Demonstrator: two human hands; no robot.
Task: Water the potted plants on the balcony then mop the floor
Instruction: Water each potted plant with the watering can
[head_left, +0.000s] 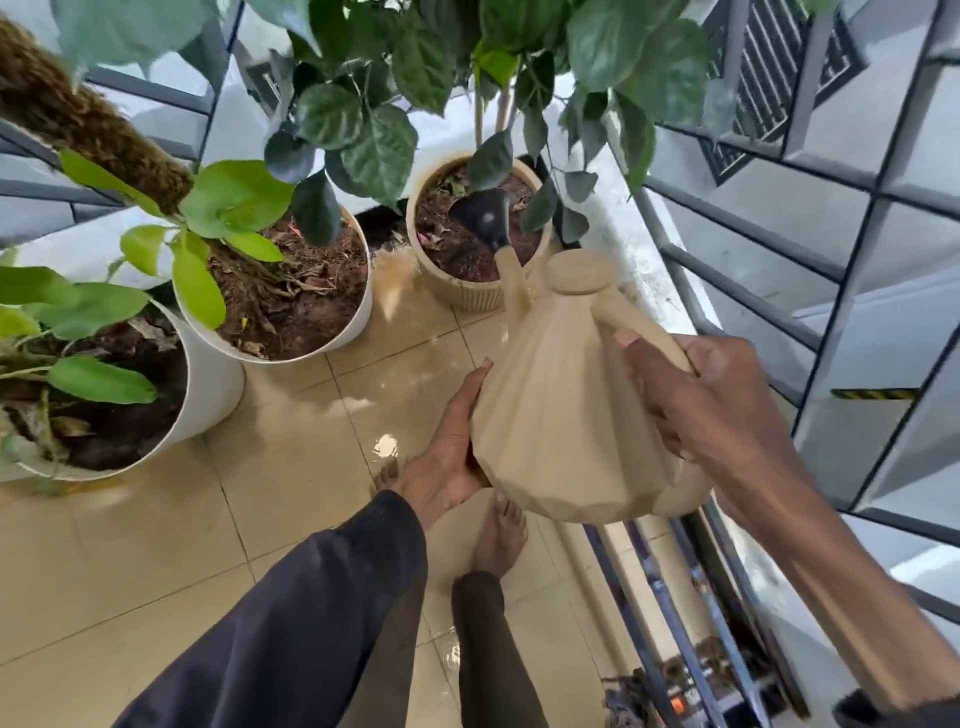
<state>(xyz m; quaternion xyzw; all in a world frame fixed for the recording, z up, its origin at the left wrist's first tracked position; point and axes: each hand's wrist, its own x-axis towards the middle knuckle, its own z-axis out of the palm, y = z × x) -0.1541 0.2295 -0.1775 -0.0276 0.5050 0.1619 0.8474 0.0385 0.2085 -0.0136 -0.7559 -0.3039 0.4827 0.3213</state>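
Matt beige plastic, smooth and faceted, on the watering can (561, 415); matt black plastic on its rose (480, 213). Glossy, wet-looking cream tiles across the floor (291, 467). Smooth white pot (218, 384) at the left edge, ribbed beige pot (467, 296) farther back. Painted grey metal railing (748, 296). Rough brown fibre on the pole (93, 124).

Ribbed pot (457, 296) hemmed in, floor (182, 545) open
Left of it, a narrow gap before a white pot (358, 317); leaves (382, 150) hang low over it; the railing (737, 296) bars its right side; the floor nearer the viewer lies bare.
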